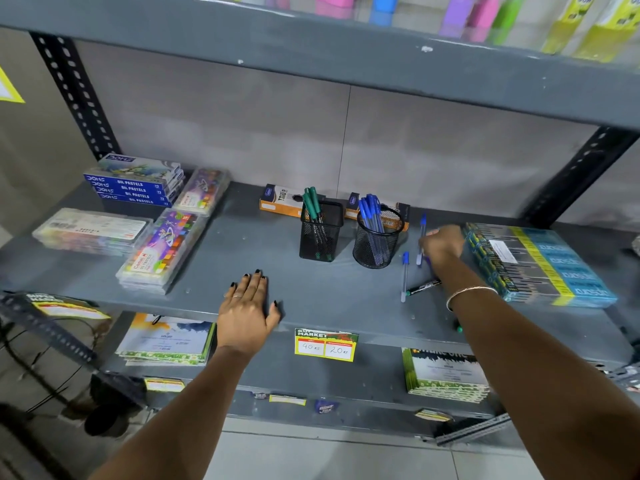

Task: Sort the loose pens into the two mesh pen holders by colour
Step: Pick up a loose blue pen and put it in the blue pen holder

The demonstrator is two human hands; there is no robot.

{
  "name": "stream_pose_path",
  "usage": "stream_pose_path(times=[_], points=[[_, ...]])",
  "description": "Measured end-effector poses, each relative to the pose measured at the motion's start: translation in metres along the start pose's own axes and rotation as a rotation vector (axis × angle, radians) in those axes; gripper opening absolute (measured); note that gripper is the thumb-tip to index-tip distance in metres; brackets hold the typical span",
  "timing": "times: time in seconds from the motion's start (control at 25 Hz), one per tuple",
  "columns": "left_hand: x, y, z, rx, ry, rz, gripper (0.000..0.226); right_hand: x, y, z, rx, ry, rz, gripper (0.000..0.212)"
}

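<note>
Right hand (441, 245) just right of round holder (377, 242), grip closed on blue pen (421, 237). Left hand (247, 306) flat on shelf (207, 271), grip empty. Loose blue pen (404, 277), green pen (423, 287) near round holder. Risk: forearm sweep rolling them off shelf edge.

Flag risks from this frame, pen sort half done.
1. The right hand grips a blue-capped pen beside the round holder; a careless swing might tip it.
2. The green-capped pen touches another blue pen, so lifting one may roll the other.
</note>
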State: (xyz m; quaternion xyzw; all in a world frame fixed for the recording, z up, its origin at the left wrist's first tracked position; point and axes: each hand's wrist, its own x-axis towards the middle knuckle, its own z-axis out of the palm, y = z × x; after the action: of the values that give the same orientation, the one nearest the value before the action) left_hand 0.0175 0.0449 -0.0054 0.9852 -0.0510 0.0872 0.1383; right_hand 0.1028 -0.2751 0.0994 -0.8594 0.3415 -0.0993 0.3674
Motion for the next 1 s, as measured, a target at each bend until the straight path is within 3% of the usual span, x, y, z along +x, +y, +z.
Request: stream_pose_path(times=[0.12,0.28,0.52,0.64,0.88,1.0], points=[[0.0,0.001,-0.001,-0.02,0.007,-0.005,0.069,0.001,-0.035,-0.015,0.117,0.065,-0.043,0.015],[0.0,0.002,-0.002,-0.032,0.005,-0.013,0.067,-0.009,-0.088,-0.014,0.051,0.06,-0.247,0.024],[-0.001,0.001,-0.001,-0.016,0.001,-0.009,0.067,-0.02,-0.091,0.026,-0.452,-0.175,-0.388,0.029],[0.0,0.0,-0.001,-0.007,-0.006,-0.004,0.067,-0.023,-0.086,0.033,-0.524,-0.257,-0.416,0.022],[0.001,-0.001,0.002,0.006,-0.014,0.001,0.068,-0.02,-0.096,0.032,-0.547,-0.318,-0.398,0.038],[0.001,-0.001,0.002,0.013,-0.008,0.003,0.07,-0.019,-0.099,0.027,-0.54,-0.331,-0.375,0.028]])
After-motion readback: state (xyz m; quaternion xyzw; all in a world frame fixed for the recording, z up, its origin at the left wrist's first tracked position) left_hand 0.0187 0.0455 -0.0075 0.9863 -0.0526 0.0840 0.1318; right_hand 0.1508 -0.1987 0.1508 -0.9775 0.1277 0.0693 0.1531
